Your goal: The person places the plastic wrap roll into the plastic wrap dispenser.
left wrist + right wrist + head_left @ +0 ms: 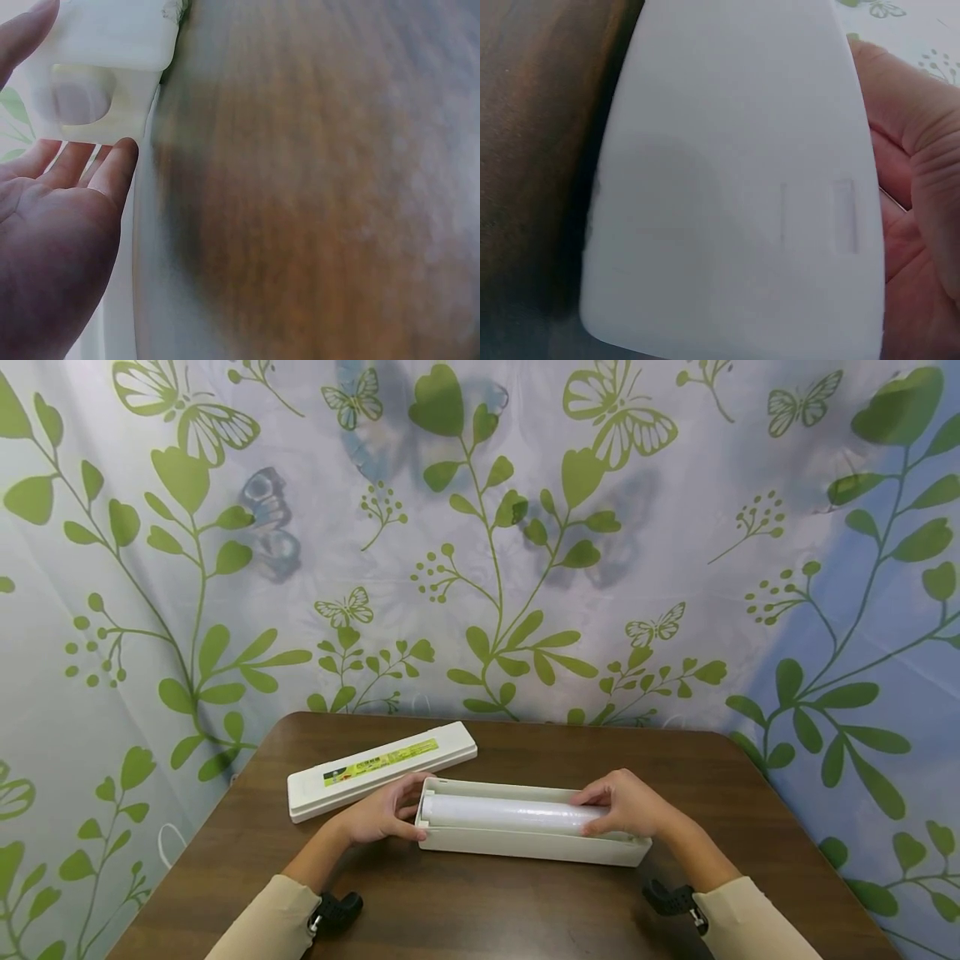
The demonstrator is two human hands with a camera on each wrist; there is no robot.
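Note:
A long white plastic-wrap dispenser box (532, 847) lies open-topped on the table, with a roll of plastic wrap (502, 812) inside it. My left hand (375, 814) holds the box's left end, fingers on the far side and thumb on the near side. Through an opening in that end wall (135, 97), the left wrist view shows the roll's round end. My right hand (626, 802) reaches into the right end and grips the roll between thumb and fingers. In the right wrist view the box's outer wall (727, 187) hides most of the grip.
The white lid (442, 746) with a yellow-green label lies slanted behind the box on the left. All of it stands on a brown wooden table (510, 910). A curtain (525, 568) with green leaves and butterflies hangs behind the table's back edge.

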